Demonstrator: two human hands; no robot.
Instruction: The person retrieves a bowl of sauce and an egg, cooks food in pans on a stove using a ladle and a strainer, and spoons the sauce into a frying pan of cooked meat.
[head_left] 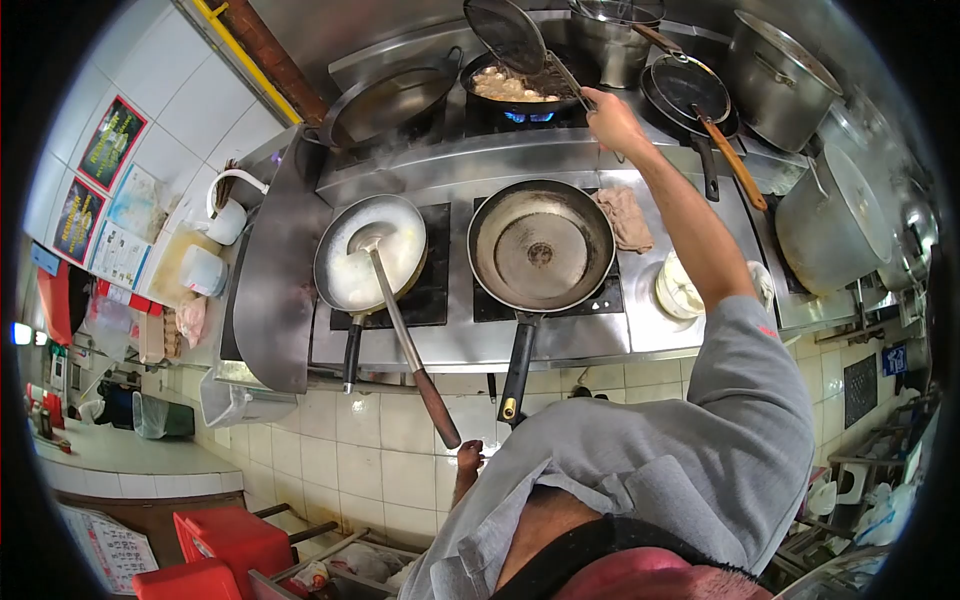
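Note:
My right hand (pixel 612 120) is closed around the metal handle of a strainer (pixel 505 32), whose dark round bowl is tilted over a wok at the back burner. Pale food pieces (pixel 510 84) bubble in that wok, above a blue flame (pixel 530 117). Low in front of the stove, my left hand (pixel 470 457) has curled fingers and is partly hidden. It is close to the wooden handle end of a ladle (pixel 400 330); contact cannot be made out. The ladle rests in a pan (pixel 345 285) of whitish liquid. Beside it sits a bare, worn frying pan (pixel 540 245).
A wide wok (pixel 390 105) stands at the back left. On the right are a folded cloth (pixel 625 218), a white container (pixel 680 287), small pans (pixel 688 92) and tall pots (pixel 832 220). Pan handles jut over the front edge. Red bins (pixel 235 545) stand at lower left.

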